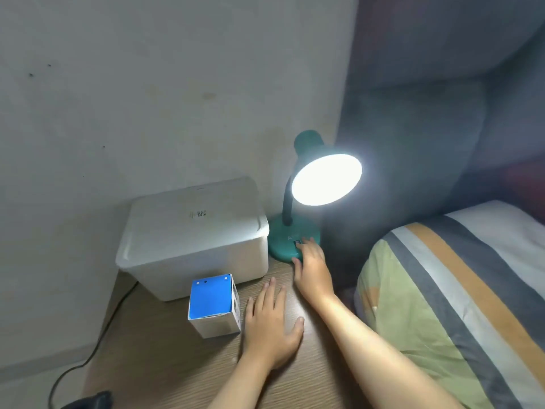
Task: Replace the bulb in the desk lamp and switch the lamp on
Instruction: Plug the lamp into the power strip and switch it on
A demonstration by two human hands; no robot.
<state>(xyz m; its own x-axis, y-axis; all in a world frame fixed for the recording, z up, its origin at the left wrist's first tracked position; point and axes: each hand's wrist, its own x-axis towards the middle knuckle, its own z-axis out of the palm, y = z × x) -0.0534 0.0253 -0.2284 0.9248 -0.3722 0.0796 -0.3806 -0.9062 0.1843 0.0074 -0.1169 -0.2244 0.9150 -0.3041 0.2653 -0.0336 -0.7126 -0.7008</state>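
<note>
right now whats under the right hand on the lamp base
The right hand rests on the green lamp base, fingers over a small dark switch that is partly covered. The lamp shade is lit.

Green desk lamp (295, 240) — lit.
Upright on round base, black gooseneck, shade glowing white, tilted forward — bulb hidden by glare.

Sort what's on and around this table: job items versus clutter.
Job: green desk lamp, lit; blue-topped bulb box; right hand at the lamp's base switch; left hand flat on the table.
Clutter: white lidded bin; striped pillow; black cable.

lamp (295, 240) right of bin (194, 240), carton (213, 305) before
</note>
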